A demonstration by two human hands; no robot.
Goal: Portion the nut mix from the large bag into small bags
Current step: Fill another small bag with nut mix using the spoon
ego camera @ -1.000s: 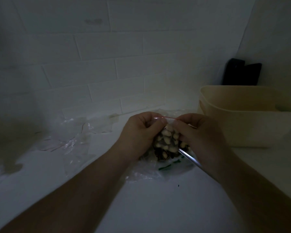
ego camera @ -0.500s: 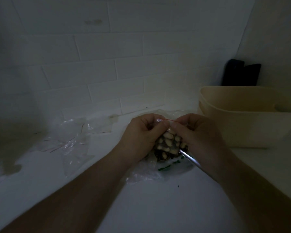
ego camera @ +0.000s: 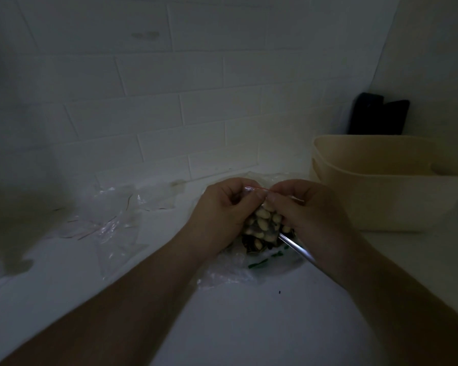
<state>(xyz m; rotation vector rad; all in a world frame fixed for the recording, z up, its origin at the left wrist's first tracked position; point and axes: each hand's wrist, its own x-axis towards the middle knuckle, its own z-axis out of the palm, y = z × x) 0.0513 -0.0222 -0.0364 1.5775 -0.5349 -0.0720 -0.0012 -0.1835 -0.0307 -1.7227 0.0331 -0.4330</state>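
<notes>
Small bag between both hands, tub right, loose bags left

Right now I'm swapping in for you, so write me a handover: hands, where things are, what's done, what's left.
Left hand and right hand both pinch the red zip strip of the small clear bag of pale nuts; seal looks unfinished.
A metal spoon handle pokes out under the right hand.
The large crumpled clear bag with green print lies beneath.
Empty clear bags lie left; beige plastic tub stands right.
Left: finish the seal, fill more.
</notes>
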